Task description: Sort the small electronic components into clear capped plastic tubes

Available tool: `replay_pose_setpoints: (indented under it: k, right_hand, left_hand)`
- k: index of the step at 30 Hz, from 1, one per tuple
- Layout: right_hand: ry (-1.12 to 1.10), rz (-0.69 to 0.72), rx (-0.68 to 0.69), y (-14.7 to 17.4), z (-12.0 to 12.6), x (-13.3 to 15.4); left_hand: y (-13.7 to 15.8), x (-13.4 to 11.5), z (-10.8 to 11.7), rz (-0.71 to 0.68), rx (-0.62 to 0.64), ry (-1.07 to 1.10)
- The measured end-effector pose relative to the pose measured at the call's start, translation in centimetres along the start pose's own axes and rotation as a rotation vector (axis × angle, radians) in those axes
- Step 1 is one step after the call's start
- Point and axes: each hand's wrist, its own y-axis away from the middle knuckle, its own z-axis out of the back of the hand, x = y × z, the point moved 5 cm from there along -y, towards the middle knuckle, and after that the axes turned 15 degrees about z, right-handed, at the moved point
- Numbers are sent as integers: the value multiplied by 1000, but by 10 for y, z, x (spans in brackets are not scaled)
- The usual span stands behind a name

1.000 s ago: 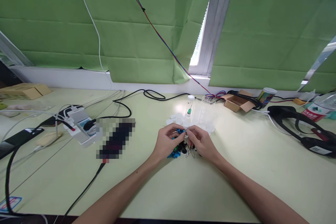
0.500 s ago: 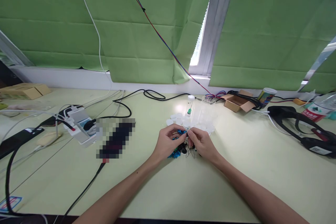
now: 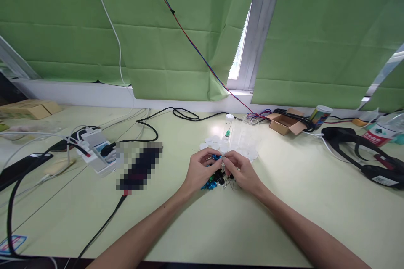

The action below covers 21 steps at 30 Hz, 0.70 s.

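Observation:
My left hand (image 3: 200,169) is closed, thumb and fingers pinching around a small shiny blue piece (image 3: 216,157). Meeting it fingertip to fingertip, my right hand (image 3: 241,170) is also closed in a pinch; what sits between its fingers is too small to make out. Beneath both hands lies a pile of small parts: blue pieces (image 3: 208,185), black pieces (image 3: 221,180) and thin wire-like pieces (image 3: 232,184). Just beyond the fingers are several round translucent white lids (image 3: 249,152). A clear vial with a white cap (image 3: 229,117) stands behind, with a green-based needle tip (image 3: 227,133) showing there.
Left of my arms lie a blurred-out dark device (image 3: 142,166) on a cable and a white power strip (image 3: 97,151). An open cardboard box (image 3: 285,124), a colourful can (image 3: 320,116), a black headset (image 3: 362,155) and a plastic bottle (image 3: 383,130) stand at the right.
Both hands have shifted very slightly left, still fingertip to fingertip. The blue piece in the left hand has turned or moved a little.

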Motion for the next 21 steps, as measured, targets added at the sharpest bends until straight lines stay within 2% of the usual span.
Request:
replay_pose_setpoints:
  k: [11, 21]
  right_hand:
    - [69, 54, 10, 0, 0, -3]
    - [101, 39, -7, 0, 1, -5]
  left_hand:
    - [1, 2, -3, 4, 28, -40]
    - [1, 0, -3, 22, 24, -32]
